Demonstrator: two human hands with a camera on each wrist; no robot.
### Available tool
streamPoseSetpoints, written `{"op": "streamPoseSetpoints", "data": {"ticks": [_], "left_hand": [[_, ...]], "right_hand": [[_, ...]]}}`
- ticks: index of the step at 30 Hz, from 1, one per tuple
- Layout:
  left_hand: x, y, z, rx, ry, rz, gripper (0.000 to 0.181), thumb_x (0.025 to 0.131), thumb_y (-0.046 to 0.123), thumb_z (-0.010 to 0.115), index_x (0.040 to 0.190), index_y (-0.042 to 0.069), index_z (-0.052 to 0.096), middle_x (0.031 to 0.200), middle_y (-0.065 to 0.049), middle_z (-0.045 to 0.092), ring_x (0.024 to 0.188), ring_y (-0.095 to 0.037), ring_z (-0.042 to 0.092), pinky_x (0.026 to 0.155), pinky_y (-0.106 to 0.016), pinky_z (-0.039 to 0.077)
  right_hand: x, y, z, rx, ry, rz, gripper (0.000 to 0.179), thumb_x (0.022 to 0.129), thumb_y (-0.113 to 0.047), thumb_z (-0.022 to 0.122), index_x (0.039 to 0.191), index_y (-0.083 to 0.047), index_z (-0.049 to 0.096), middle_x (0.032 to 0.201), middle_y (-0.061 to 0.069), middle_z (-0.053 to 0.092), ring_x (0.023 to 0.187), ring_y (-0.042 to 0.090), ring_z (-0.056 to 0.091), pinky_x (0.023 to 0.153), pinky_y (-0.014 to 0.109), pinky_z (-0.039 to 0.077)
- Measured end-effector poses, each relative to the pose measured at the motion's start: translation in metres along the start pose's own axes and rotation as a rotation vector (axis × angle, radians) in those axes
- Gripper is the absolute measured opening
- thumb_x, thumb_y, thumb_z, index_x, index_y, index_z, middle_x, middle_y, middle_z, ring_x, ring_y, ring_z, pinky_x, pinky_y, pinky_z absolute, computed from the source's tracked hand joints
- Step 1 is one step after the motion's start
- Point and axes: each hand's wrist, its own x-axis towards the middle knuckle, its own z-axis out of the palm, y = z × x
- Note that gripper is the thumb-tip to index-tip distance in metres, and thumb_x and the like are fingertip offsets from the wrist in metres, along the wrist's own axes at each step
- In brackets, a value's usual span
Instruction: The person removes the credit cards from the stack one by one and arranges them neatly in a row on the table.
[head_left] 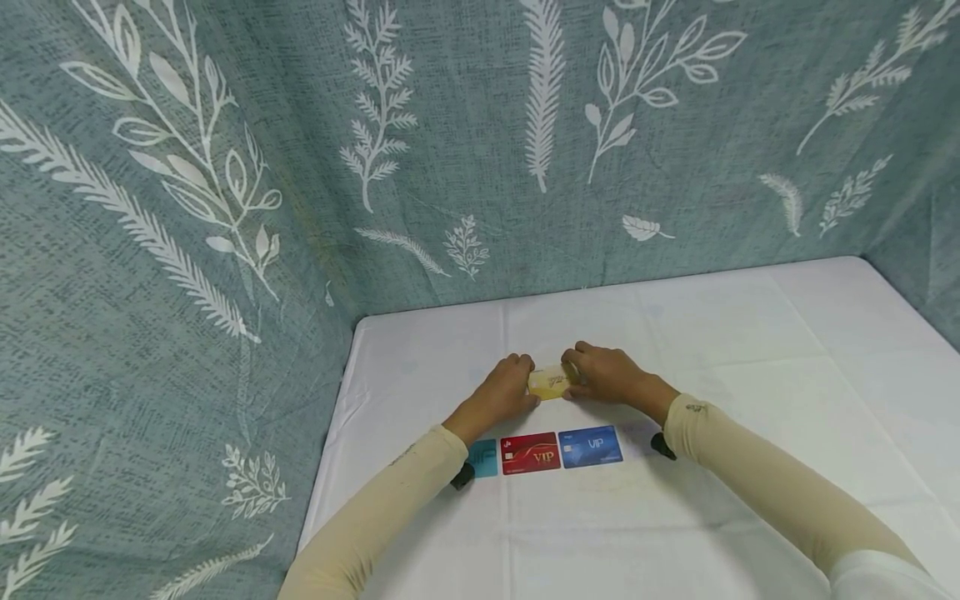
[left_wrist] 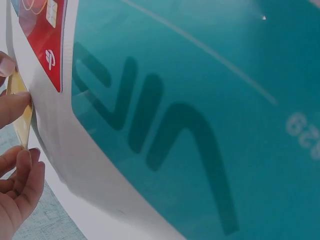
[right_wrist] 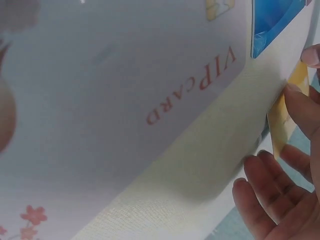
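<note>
In the head view, a yellow card is held between both hands toward the back of the table. My left hand pinches its left end, with the thumb along the near side. At the opposite end, my right hand pinches the card between thumb and fingers. The right wrist view shows the yellow card tilted on edge, the right thumb against its face. Nearer than the hands lie a teal card, partly covered by the left forearm, a red VIP card and a blue VIP card.
A white card with red VIP lettering lies beside the blue one, under the right wrist. Dark wrist cameras sit below both wrists. The white-covered table meets a green leaf-patterned curtain at the back and left.
</note>
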Motion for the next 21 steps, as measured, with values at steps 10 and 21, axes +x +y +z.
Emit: {"op": "streamPoseSetpoints", "data": {"ticks": [10, 21], "left_hand": [[-0.0021, 0.0014, -0.0001, 0.003, 0.017, 0.003, 0.059, 0.087, 0.026, 0.08, 0.135, 0.006, 0.052, 0.12, -0.009, 0.06, 0.107, -0.019, 0.058, 0.104, -0.033, 0.049], [-0.0023, 0.0044, -0.0026, -0.008, 0.052, 0.024, 0.061, 0.085, 0.022, 0.082, 0.136, 0.004, 0.052, 0.118, -0.011, 0.059, 0.106, -0.02, 0.057, 0.102, -0.033, 0.051]], "right_hand": [[-0.001, 0.0019, 0.0019, 0.003, 0.01, 0.01, 0.054, 0.082, -0.037, 0.083, 0.123, -0.007, 0.063, 0.098, 0.008, 0.062, 0.071, 0.012, 0.056, 0.068, 0.032, 0.057], [0.0, 0.0052, 0.0016, 0.012, 0.003, 0.031, 0.057, 0.081, -0.037, 0.084, 0.125, -0.009, 0.062, 0.101, 0.007, 0.062, 0.076, 0.013, 0.059, 0.073, 0.033, 0.059]]}}
